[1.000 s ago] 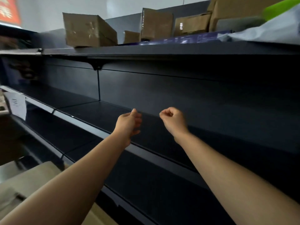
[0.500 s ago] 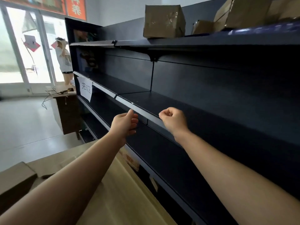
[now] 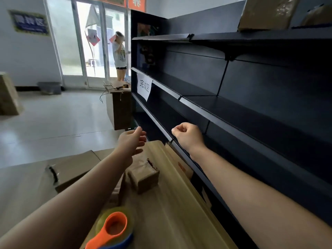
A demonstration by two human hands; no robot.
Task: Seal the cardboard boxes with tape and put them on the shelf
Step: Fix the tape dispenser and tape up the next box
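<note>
My left hand [image 3: 132,141] hovers open above the wooden table [image 3: 172,203], fingers apart, holding nothing. My right hand [image 3: 188,135] is a loose empty fist in front of the dark shelf unit [image 3: 233,112]. A small cardboard box [image 3: 144,175] sits on the table below and between the hands. A roll of clear tape in an orange dispenser [image 3: 115,229] lies near the bottom edge, partly behind my left forearm. A larger cardboard box [image 3: 71,169] rests left of the forearm. Sealed boxes [image 3: 267,12] stand on the top shelf.
A paper sign [image 3: 144,86] hangs from a shelf edge. A brown cabinet [image 3: 121,106] with cables stands at the shelf's far end. A person [image 3: 119,54] stands at the glass door. Another cardboard box [image 3: 8,95] sits at the far left on the pale floor.
My view has swung left and downward from the shelf, bringing the table, small box and tape into sight. Both hands stayed empty and came down from shelf height to over the table.
</note>
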